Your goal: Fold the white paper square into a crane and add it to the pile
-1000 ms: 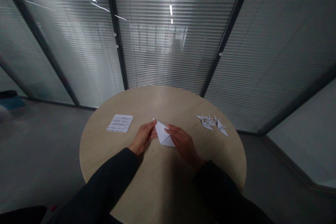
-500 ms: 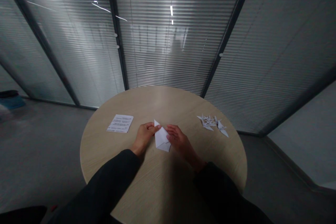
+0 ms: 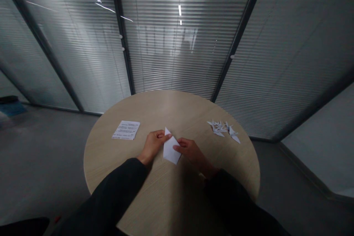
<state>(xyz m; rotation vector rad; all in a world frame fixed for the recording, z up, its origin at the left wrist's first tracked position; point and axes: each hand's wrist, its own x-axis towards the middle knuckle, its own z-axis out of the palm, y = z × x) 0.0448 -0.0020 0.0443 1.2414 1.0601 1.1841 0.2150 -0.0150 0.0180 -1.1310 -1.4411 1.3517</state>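
On a round wooden table (image 3: pixel 171 108) by glass walls (image 3: pixel 171 62), the left hand (image 3: pixel 152 145) and right hand (image 3: pixel 190 153) rest half-curled against a folded paper (image 3: pixel 170 150); whether they grip it is unclear.

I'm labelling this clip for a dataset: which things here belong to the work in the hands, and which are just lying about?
In use: the folded white paper, the left hand, the right hand.

Lying about: the printed paper sheet, the pile of small folded paper cranes.
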